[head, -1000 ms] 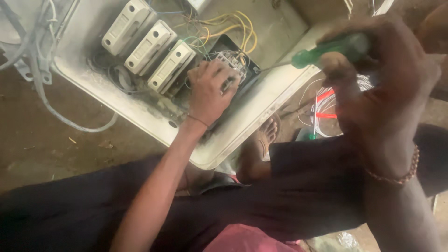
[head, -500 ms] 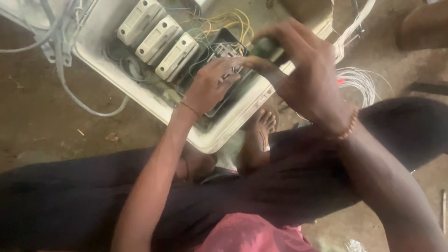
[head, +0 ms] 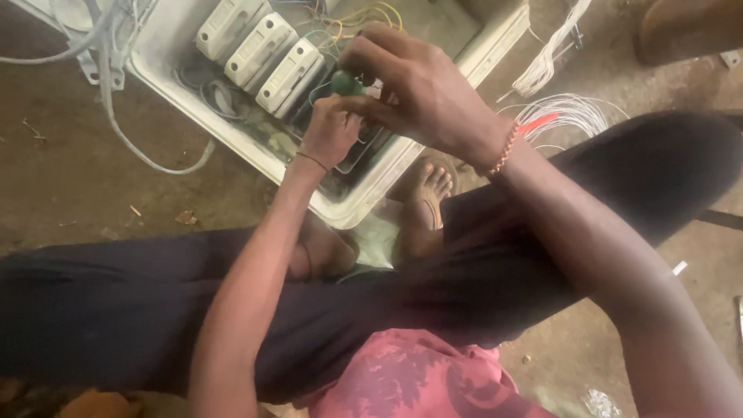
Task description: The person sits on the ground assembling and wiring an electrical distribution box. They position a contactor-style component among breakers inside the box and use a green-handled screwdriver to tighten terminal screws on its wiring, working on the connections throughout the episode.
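Gripping the green-handled screwdriver (head: 346, 83) tight, the right hand (head: 422, 93) works it at a fitting in the open electrical box (head: 352, 205) while the left hand (head: 331, 130) closes around its shaft, wiring unfinished, loose wires (head: 569, 116) waiting.

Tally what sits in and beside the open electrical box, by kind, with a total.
White breaker blocks in the box: 3
Green-handled screwdriver, held by the right hand with the left hand touching it: 1
White wire bundles on the floor: 2
Total: 6
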Demonstrator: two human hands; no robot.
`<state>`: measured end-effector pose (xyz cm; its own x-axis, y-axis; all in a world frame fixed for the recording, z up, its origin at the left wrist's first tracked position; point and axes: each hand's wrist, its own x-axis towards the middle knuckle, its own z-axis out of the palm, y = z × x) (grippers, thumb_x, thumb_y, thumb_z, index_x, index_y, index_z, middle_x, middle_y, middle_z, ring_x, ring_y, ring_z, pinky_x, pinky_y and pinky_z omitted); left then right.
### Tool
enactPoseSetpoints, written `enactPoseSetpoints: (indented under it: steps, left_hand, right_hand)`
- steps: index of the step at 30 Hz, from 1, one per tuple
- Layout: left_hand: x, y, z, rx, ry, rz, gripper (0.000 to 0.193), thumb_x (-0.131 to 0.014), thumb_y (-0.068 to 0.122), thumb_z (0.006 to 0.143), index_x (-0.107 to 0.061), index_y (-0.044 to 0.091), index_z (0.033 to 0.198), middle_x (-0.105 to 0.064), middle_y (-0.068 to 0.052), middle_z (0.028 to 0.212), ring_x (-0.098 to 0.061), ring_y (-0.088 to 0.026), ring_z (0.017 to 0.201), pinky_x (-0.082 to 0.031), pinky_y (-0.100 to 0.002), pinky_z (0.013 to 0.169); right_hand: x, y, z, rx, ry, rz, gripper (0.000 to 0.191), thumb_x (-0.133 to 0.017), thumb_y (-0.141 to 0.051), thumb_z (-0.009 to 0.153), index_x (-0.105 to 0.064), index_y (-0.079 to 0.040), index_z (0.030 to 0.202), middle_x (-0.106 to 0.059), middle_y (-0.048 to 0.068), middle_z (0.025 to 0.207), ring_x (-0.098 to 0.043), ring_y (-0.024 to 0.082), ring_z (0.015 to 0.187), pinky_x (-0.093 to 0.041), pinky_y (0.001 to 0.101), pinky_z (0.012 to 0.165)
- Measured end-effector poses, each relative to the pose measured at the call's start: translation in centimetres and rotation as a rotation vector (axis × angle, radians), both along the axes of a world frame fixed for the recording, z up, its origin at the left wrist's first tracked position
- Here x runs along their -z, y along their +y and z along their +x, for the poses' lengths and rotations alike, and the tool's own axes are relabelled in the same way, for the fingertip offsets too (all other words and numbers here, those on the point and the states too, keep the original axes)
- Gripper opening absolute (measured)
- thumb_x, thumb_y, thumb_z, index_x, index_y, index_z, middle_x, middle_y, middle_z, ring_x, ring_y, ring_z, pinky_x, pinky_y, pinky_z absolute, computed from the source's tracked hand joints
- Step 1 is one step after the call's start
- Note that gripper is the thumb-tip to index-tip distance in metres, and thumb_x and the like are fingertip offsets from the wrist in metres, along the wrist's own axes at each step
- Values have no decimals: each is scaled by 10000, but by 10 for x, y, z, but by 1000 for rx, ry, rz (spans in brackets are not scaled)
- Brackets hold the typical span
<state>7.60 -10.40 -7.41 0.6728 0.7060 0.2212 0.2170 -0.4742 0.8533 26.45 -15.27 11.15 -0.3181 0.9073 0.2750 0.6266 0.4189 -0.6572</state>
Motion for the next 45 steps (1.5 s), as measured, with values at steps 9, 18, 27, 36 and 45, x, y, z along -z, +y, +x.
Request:
enactPoseSetpoints:
  steps: [9,18,27,36,45]
  left_hand:
    - [11,-2,-5,14,3,28,162,-672,27,882,-701,4,1039,-722,-205,1051,-677,-421,1015,-531,-489,841]
    - [16,-5,-11,37,123,4,202,-682,26,891,-709,6,1090,-726,-202,1081,-673,-405,1069,-528,-489,895]
    - [29,-8,-14,25,179,74,210,-701,44,926,-719,26,1134,-726,-192,1100,-683,-386,1081,-535,-481,915]
    - [25,-11,-10,-21,148,75,412,-738,145,974,-603,68,1356,-672,-181,1276,-630,-344,1235,-522,-455,1006]
    - [35,-22,-22,11,162,139,391,-738,173,964,-634,85,1331,-671,-162,1288,-620,-319,1250,-519,-431,1014]
  right_hand:
    - [10,3,-5,-112,7,71,301,-758,-213,1067,-580,-88,1276,-641,73,1210,-702,268,1047,-615,391,850]
    - [25,6,-10,-109,-127,88,466,-775,-243,1024,-582,-161,1440,-634,97,1217,-692,275,1027,-624,396,788]
    - [30,10,-16,-155,-169,135,420,-764,-264,1036,-577,-128,1387,-612,99,1244,-671,275,1130,-630,387,820]
    - [24,12,-24,-161,-169,116,430,-766,-252,1011,-577,-122,1375,-607,98,1227,-657,279,1175,-627,396,856]
    - [28,14,-38,-358,17,-58,492,-697,21,844,-596,3,1325,-642,158,1258,-616,357,1217,-564,413,1016]
